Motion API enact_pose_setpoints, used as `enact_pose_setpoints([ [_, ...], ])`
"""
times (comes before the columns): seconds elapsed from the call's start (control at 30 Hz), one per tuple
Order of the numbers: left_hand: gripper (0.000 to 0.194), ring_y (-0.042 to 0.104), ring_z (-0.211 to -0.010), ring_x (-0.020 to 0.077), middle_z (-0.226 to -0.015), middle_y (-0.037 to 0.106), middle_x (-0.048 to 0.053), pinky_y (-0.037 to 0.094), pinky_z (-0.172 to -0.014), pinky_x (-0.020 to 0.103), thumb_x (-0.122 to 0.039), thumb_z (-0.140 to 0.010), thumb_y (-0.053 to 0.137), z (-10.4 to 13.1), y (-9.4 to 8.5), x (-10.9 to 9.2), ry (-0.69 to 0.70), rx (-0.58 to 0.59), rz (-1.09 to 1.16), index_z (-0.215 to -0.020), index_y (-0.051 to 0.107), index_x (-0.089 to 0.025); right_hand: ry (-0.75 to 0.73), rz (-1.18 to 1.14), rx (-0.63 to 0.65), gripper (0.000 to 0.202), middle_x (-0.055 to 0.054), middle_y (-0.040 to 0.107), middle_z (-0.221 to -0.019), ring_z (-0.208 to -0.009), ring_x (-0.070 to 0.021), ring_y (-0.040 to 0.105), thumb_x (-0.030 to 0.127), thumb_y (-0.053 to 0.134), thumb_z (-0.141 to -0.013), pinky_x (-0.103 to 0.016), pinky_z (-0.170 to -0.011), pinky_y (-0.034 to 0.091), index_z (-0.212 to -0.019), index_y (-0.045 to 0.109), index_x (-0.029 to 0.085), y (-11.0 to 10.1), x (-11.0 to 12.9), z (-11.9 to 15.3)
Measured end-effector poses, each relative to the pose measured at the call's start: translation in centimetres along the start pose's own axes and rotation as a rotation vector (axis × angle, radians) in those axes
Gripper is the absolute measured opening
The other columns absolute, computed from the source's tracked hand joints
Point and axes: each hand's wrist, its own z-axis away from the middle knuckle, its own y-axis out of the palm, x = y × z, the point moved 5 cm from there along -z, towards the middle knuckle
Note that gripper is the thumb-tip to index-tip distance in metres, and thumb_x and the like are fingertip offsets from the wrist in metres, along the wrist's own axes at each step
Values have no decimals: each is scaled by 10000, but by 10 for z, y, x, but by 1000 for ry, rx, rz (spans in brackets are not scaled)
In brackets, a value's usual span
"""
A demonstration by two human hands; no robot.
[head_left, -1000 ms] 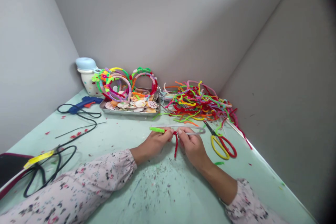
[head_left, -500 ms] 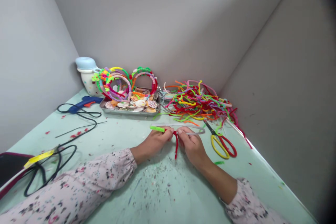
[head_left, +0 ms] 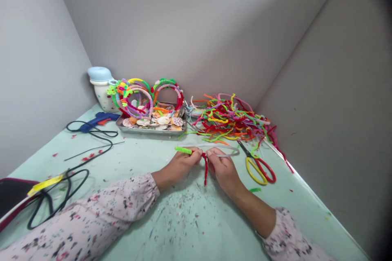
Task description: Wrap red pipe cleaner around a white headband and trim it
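Note:
A thin grey headband (head_left: 233, 151) forms a loop above the table's middle, its left end wrapped in bright green fuzzy stem (head_left: 183, 150). My left hand (head_left: 185, 162) is closed on the wrapped part of the band, where red shows beside the green. Close by on the right, my right hand (head_left: 223, 167) pinches the band beside the red wrap. Between the two hands a red fuzzy stem (head_left: 205, 173) hangs down from the band. Parts of the band are hidden by the fingers.
Behind stands a metal tray (head_left: 153, 131) of shells and colourful hoops. A blue glue gun (head_left: 98, 120) and black cord lie left, near a blue-lidded bottle (head_left: 102, 89). At right are a pile of fuzzy stems (head_left: 229, 118) and scissors (head_left: 260, 169).

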Motion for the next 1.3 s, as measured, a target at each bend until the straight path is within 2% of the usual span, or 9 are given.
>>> enact_pose_setpoints([
  [0.37, 279, 328, -550, 114, -574, 331, -34, 289, -545, 259, -327, -842, 350, 0, 2, 0, -16, 28, -5, -600, 363, -189, 3, -53, 52, 348, 57, 372, -512, -494, -127, 362, 376, 388, -904, -252, -513, 310, -597, 404, 212, 2, 0, 1],
  [0.6, 282, 322, -541, 109, -562, 332, -41, 280, -546, 252, -335, -833, 361, 0, 2, 1, -38, 20, 12, -594, 367, -186, -43, -39, 55, 306, 46, 365, -575, -564, -131, 365, 348, 384, -902, -247, -553, 327, -640, 450, 204, 2, 4, 0],
  [0.87, 275, 331, -564, 110, -581, 340, -39, 280, -566, 257, -321, -833, 361, 1, 1, 0, -13, 32, 12, -595, 368, -183, 29, -86, 65, 321, 57, 347, -518, -514, -127, 350, 364, 387, -900, -245, -509, 291, -619, 405, 210, 4, -3, 1],
  [1.13, 238, 332, -591, 107, -601, 338, -40, 277, -589, 248, -263, -823, 355, -1, 2, 1, 65, 62, -1, -601, 353, -179, -17, -79, 70, 330, 50, 339, -543, -540, -127, 348, 330, 381, -905, -255, -535, 298, -599, 350, 212, 5, -5, -1],
  [1.3, 254, 321, -565, 104, -590, 335, -42, 272, -567, 246, -293, -832, 356, -1, 3, 6, 12, 57, 4, -604, 352, -181, -18, -107, 114, 330, 54, 326, -547, -536, -120, 334, 317, 368, -920, -255, -530, 285, -609, 350, 209, 6, -7, -1],
])
